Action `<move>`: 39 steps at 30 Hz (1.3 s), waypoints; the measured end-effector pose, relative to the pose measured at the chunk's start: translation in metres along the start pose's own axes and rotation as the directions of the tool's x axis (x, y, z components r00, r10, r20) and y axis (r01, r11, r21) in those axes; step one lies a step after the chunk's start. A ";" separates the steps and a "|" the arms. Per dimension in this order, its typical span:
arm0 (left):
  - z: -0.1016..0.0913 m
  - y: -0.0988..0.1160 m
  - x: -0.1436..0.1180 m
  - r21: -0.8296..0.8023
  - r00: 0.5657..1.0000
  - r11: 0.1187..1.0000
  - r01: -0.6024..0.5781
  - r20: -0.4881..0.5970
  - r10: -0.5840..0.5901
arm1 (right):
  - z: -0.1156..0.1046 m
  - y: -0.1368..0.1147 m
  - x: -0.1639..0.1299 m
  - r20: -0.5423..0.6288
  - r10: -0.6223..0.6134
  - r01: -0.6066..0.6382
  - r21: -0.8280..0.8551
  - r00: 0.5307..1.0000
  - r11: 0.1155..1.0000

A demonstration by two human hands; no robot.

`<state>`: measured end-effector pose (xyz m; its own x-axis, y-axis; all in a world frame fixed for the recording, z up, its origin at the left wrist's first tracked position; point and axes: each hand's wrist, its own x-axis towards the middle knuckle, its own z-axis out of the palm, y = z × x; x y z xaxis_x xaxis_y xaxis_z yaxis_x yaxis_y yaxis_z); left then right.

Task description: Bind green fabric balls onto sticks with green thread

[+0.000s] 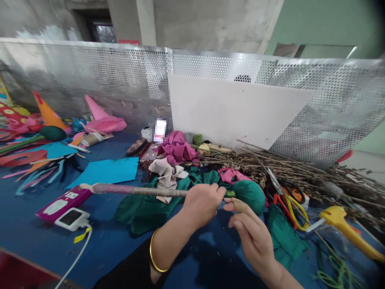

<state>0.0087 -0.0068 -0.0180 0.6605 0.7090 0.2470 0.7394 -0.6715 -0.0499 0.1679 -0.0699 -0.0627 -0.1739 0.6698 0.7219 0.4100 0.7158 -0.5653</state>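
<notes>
I list one long, brown-wrapped stick point(144, 192) with round green cloth head point(249, 195), above the blue surface point(111, 251); left hand point(203, 204), fingers clamped round the stick. Right hand point(255, 237) beside the head; whether its fingers grip anything, I cannot tell.

Blue tabletop point(36, 237) carries, at left, one orange cone point(49, 111) and one pink cone point(95, 108); nearer, one bright blue sheet point(108, 171), one purple box point(63, 204) and one white device point(71, 218); behind stands one white board point(228, 110) before a perforated metal screen point(84, 72).
</notes>
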 end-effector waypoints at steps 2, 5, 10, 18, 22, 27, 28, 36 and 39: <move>0.003 0.002 0.000 -0.008 1.000 1.000 -0.004 0.005 0.004 | 0.002 0.001 0.003 0.013 0.130 -0.130 0.231 0.991 0.964; 0.008 0.003 0.002 -0.013 1.000 1.000 0.014 0.001 -0.014 | 0.007 0.002 0.001 -0.044 0.292 -0.246 0.427 0.956 0.870; 0.014 0.006 0.005 -0.027 1.000 1.000 0.011 -0.001 -0.011 | 0.010 -0.006 -0.007 -0.048 0.202 -0.191 0.173 0.978 0.966; 0.023 0.010 0.005 -0.036 1.000 0.999 -0.008 0.022 0.009 | 0.013 -0.016 -0.011 0.079 0.000 0.005 -0.059 0.997 0.998; 0.027 0.010 0.006 -0.021 0.999 1.000 -0.015 0.041 0.015 | 0.012 -0.017 -0.007 0.097 -0.047 0.055 -0.075 0.994 0.996; 0.018 0.009 0.005 0.003 0.995 0.996 -0.086 0.059 0.086 | -0.025 -0.014 0.021 0.117 0.094 -0.098 0.032 0.989 0.995; 0.016 0.009 0.004 0.009 0.992 0.994 -0.107 0.061 0.106 | -0.035 -0.012 0.028 0.104 0.134 -0.136 0.019 0.986 0.991; 0.002 0.015 -0.001 0.052 0.953 0.953 -0.300 0.062 0.296 | -0.062 0.019 0.067 0.305 0.297 -0.312 0.000 0.905 0.950; -0.003 0.016 -0.005 0.063 0.941 0.939 -0.337 0.048 0.335 | -0.057 0.038 0.074 0.366 0.332 -0.357 0.001 0.870 0.934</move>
<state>0.0169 -0.0212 -0.0172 0.8753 0.4529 0.1698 0.4801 -0.8561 -0.1914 0.2215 -0.0047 -0.0076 -0.3425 0.8923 0.2943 0.4444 0.4298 -0.7860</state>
